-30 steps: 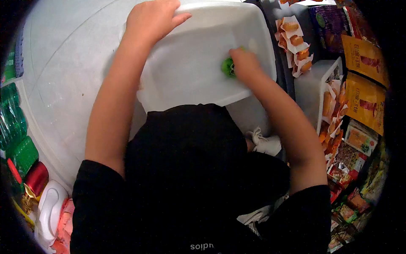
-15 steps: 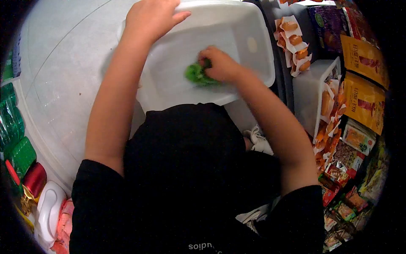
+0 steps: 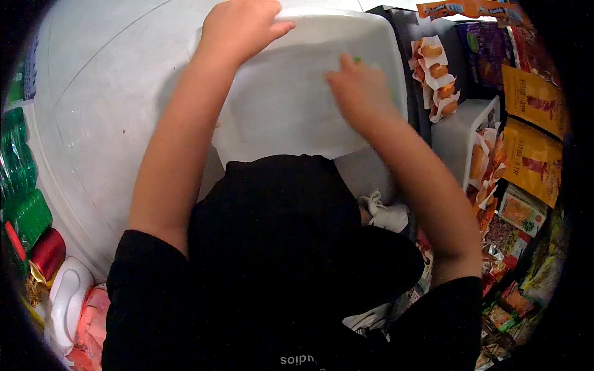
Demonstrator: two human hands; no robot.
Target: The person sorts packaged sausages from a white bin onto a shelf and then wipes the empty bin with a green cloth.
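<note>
A white plastic tub (image 3: 272, 93) lies in front of my body. At its far left rim is my left hand (image 3: 247, 28), thumb pointing right, the other fingers hidden behind the back of the hand. Over the right part of the tub, my right hand (image 3: 359, 89) is blurred by motion. Bits of green (image 3: 357, 60) show beside its fingers and near the tub's right wall; most of the green thing is hidden by the hand.
Eggs in paper wrapping (image 3: 436, 77) stand right of the tub. Orange-yellow packets (image 3: 532, 154) and many snack packs line the right side. Green packages (image 3: 18, 167) and a white-handled object (image 3: 65, 303) are at the left. White shoes (image 3: 387, 213) show below the tub.
My right hand has moved right and slightly away from me, with the green thing now mostly out of sight. My left hand stays at the rim; the whole view has shifted slightly.
</note>
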